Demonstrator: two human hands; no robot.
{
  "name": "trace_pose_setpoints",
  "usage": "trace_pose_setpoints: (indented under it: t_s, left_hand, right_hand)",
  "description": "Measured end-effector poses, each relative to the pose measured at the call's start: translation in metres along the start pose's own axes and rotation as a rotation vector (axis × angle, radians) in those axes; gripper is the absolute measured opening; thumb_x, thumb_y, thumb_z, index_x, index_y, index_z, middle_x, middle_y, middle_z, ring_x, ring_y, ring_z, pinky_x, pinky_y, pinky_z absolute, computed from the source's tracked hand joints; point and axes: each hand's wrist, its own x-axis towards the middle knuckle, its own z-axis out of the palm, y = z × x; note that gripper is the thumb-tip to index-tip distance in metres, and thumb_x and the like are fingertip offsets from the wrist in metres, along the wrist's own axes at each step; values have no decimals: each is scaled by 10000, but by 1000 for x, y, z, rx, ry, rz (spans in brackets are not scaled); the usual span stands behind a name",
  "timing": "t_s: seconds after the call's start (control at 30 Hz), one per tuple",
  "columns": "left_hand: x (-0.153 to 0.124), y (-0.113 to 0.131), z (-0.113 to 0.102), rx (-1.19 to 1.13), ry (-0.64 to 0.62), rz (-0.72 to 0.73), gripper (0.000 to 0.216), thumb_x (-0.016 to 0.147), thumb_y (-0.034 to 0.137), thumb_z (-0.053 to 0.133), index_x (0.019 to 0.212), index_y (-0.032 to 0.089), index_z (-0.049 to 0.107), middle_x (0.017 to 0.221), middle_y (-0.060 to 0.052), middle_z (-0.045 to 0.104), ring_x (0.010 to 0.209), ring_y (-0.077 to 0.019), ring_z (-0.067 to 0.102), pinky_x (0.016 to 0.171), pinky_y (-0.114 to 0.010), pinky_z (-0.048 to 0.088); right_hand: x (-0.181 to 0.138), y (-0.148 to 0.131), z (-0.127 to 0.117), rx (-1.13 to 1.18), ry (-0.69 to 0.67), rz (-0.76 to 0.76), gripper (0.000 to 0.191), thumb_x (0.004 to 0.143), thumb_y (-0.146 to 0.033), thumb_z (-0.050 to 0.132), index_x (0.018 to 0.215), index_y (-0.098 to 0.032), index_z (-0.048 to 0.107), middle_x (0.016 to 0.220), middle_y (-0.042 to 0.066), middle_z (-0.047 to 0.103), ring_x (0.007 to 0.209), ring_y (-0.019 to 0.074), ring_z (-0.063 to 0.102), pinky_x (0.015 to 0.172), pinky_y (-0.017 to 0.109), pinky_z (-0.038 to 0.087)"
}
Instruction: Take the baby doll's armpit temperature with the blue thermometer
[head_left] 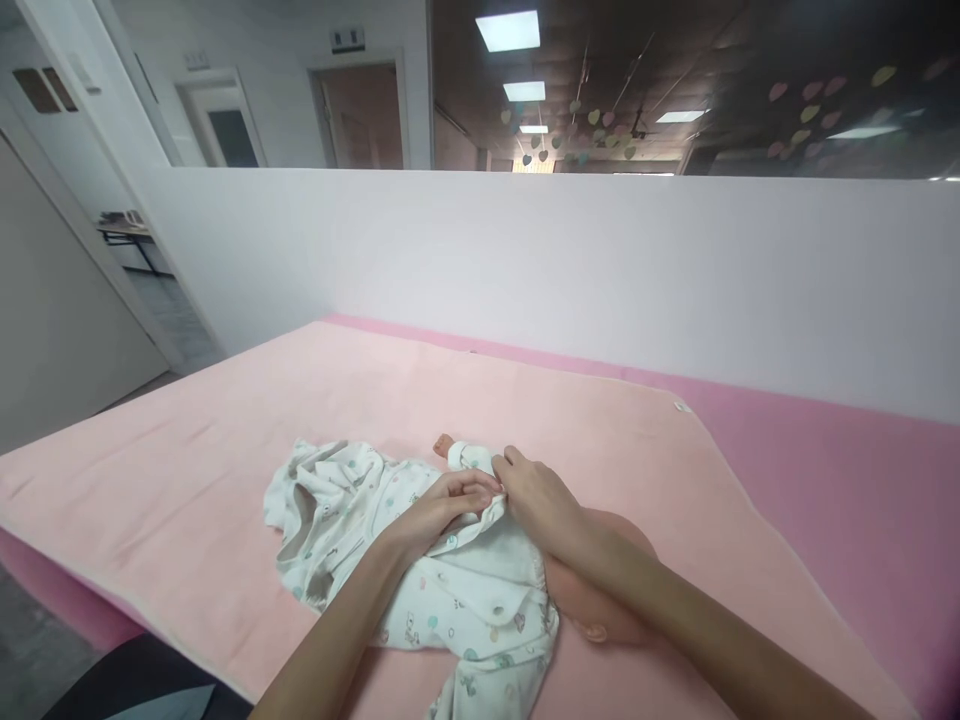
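Observation:
A baby doll lies on a light pink blanket [225, 450], dressed in a white printed romper [465, 590]. Its head [600, 610] shows partly under my right forearm, and one small doll hand [444, 445] sticks out of a sleeve at the far side. My left hand [442, 505] pinches the romper's fabric near the shoulder. My right hand [536, 500] meets it there, fingers closed on the same edge of cloth. The romper's leg end [315, 500] lies loose and crumpled to the left.
The blanket covers a darker pink padded surface [825, 470] set against a white partition wall [600, 270]. The near left edge drops to the floor [30, 650]. A doorway and corridor lie at the far left.

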Motion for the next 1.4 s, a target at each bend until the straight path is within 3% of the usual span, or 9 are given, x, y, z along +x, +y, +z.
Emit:
trace_pose_setpoints:
  t_s: [0.13,0.27,0.4,0.53,0.73,0.93,1.1,1.33,1.4]
  left_hand:
    - [2,-2,1,77,11,37,311,756,371,640,971,154,580,816,-31,579,725,-98,546,639,-186,438]
    - [16,8,-10,352,226,175,313,802,434,540,951,158,543,979,-71,557,859,-158,566,723,-282,491]
    - [45,28,-23,1097,357,295,339,845,387,449,1081,159,536,1078,-104,561,1010,-219,530,878,-361,429]
    - [68,25,-19,1514,263,201,348,874,329,377,1094,137,566,1174,-127,559,1139,-245,469,945,-348,362]
    - [61,-1,-10,1611,241,89,453,874,408,309,876,132,669,951,-158,656,1001,-311,537,884,-460,354]
    - [50,-1,-16,1618,302,11,575,841,504,274,777,133,709,906,-186,668,1001,-354,522,845,-473,359]
    - [48,-1,-17,1562,316,-27,562,833,513,272,759,156,699,950,-159,682,996,-305,562,876,-421,357]
    - [46,-3,-20,1503,339,-56,600,822,577,236,830,175,681,925,-141,695,914,-310,617,811,-394,397]
    - [46,-4,-21,1489,340,-53,609,814,596,233,834,181,678,935,-137,695,916,-316,616,818,-400,396]
  right_hand:
    - [5,-6,3,-98,-72,44,177,798,-48,461,918,-153,537,868,68,587,628,143,574,476,233,271]
    - [-14,-7,-9,-67,-36,46,241,771,-12,438,914,-158,567,873,77,608,734,182,600,549,243,359]
    - [-54,19,-30,368,57,128,271,742,-140,536,992,-206,614,988,52,636,876,179,590,695,253,419]
    - [-87,55,-26,869,174,392,184,745,-308,546,801,-174,659,808,32,652,777,171,582,705,274,428]
    - [-107,69,20,1346,272,483,337,757,-456,520,734,-145,649,806,45,654,818,189,576,751,293,433]
    - [-113,67,51,1517,426,528,401,708,-525,580,799,-146,674,922,84,675,926,248,592,831,342,447]
    - [-117,70,63,1675,472,563,533,740,-644,482,985,-204,657,1144,82,624,1097,258,552,905,372,447]
    - [-119,78,67,1655,780,510,571,710,-645,546,1110,-241,605,1309,63,511,1244,246,426,1039,394,328]
    - [-121,76,64,1592,712,464,524,717,-597,582,1074,-217,634,1258,75,556,1213,251,457,1032,387,336]
